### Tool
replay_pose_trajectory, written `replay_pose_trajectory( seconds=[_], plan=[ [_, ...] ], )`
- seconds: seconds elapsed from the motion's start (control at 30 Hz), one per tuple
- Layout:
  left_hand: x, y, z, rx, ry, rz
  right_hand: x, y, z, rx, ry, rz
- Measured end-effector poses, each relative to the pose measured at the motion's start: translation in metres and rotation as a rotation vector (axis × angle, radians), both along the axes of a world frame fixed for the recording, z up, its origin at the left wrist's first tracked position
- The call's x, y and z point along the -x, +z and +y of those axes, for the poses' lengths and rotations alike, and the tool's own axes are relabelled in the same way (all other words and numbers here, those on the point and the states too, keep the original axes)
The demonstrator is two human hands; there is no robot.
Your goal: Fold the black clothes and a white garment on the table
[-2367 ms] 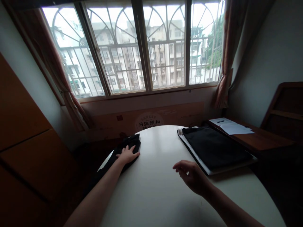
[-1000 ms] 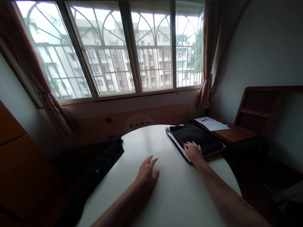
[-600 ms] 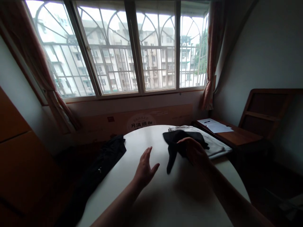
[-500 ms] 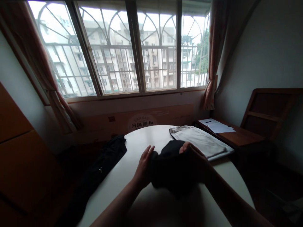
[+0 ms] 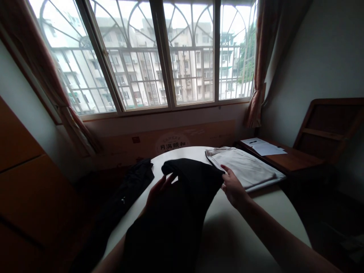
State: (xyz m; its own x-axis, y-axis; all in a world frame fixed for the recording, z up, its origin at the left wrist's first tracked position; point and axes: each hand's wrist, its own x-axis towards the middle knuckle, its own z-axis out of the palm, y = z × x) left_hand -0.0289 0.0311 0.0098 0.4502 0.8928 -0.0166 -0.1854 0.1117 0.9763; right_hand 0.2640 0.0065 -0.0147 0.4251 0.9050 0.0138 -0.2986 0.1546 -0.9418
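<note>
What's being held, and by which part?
The raised black cloth: the right hand pinches its far right corner; the left hand is under its far left end, grip unclear.

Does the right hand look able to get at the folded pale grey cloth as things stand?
Probably yes: the right hand is beside the folded pale grey cloth, whose top lies uncovered. The hand's fingers grip the limp black fabric, though, so they may need to let go first.
</note>
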Motion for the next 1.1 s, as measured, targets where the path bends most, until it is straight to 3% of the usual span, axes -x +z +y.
replay_pose_trajectory(
  seconds=[0.07, 0.13, 0.2, 0.3, 0.4, 0.47, 0.57, 0.67, 0.77, 0.83, 0.9, 0.97, 1.03, 1.1],
  plan=[
    [-0.009, 0.001, 0.011, 0.010, 0.034, 0.056, 0.003, -0.003, 0.000, -0.060, -0.127, -0.201],
    [-0.018, -0.005, 0.020, -0.046, 0.081, 0.249, 0.006, -0.004, -0.003, -0.178, -0.116, -0.401],
    [-0.023, -0.014, 0.022, -0.224, 0.099, 0.530, 0.011, -0.003, -0.009, -0.237, 0.093, -0.536],
    [-0.026, -0.022, 0.016, -0.571, 0.145, 0.921, 0.025, -0.002, -0.024, -0.205, 0.499, -0.753],
    [-0.026, -0.018, 0.008, -0.672, 0.203, 1.201, 0.041, -0.003, -0.040, -0.173, 0.648, -1.054],
    [-0.027, -0.014, 0.004, -0.630, 0.150, 1.279, 0.048, -0.006, -0.046, -0.155, 0.630, -1.196],
    [-0.031, -0.012, 0.002, -0.633, -0.033, 1.162, 0.053, -0.009, -0.047, -0.102, 0.612, -1.282],
    [-0.035, -0.013, -0.003, -0.622, -0.199, 0.913, 0.050, -0.009, -0.042, -0.083, 0.594, -1.263],
    [-0.035, -0.009, -0.008, -0.468, -0.317, 0.658, 0.043, -0.004, -0.039, -0.114, 0.608, -1.147],
    [-0.033, -0.004, -0.008, -0.369, -0.347, 0.505, 0.035, 0.003, -0.038, -0.143, 0.727, -0.947],
    [-0.029, -0.003, -0.004, -0.339, -0.282, 0.427, 0.024, 0.011, -0.038, -0.172, 0.890, -0.681],
    [-0.025, -0.007, 0.004, -0.437, -0.125, 0.506, 0.012, 0.018, -0.038, -0.210, 1.005, -0.476],
    [-0.021, -0.015, 0.013, -0.632, 0.020, 0.719, -0.001, 0.024, -0.039, -0.261, 1.112, -0.376],
    [-0.021, -0.025, 0.019, -0.788, 0.088, 0.945, -0.010, 0.027, -0.039, -0.309, 1.350, -0.339]
  ],
)
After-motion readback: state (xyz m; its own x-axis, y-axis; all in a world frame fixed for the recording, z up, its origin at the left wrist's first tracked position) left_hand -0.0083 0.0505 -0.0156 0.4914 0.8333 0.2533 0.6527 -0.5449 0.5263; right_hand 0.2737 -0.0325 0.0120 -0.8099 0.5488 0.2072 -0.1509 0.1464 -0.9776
